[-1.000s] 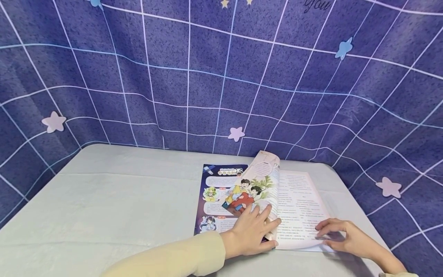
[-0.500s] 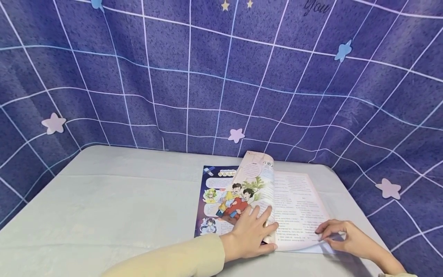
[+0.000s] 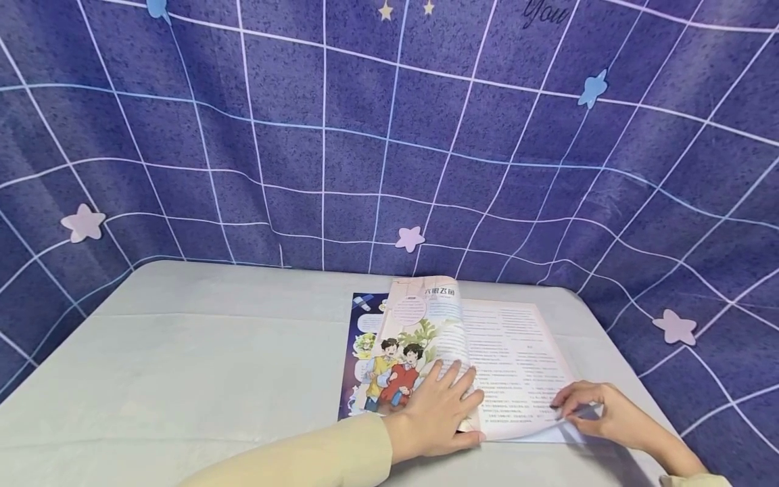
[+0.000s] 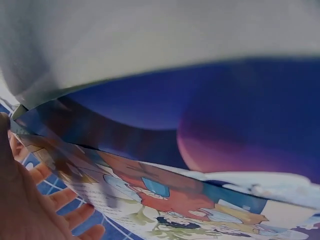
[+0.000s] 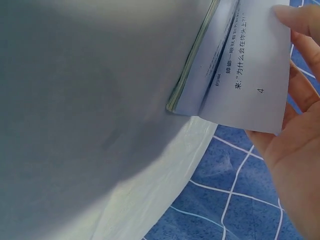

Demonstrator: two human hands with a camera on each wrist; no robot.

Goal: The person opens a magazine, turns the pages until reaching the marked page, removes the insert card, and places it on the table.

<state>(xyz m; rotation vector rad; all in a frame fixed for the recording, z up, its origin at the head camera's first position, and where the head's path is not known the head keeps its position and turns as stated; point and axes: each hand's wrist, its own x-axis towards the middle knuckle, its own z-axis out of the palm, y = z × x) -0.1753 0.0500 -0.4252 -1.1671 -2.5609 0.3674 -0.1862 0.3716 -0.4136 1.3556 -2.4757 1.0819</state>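
As right wrist view alone shows, the page [image 5: 260, 65] bears "4" [image 5: 260, 91].

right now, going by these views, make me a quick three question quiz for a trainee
1. What lies under the left hand?
2. True or false: the right hand holds nothing.
3. Fill in: the page number showing in the right wrist view is ___.

Key:
1. An open magazine.
2. False; it pinches a page.
3. 4.
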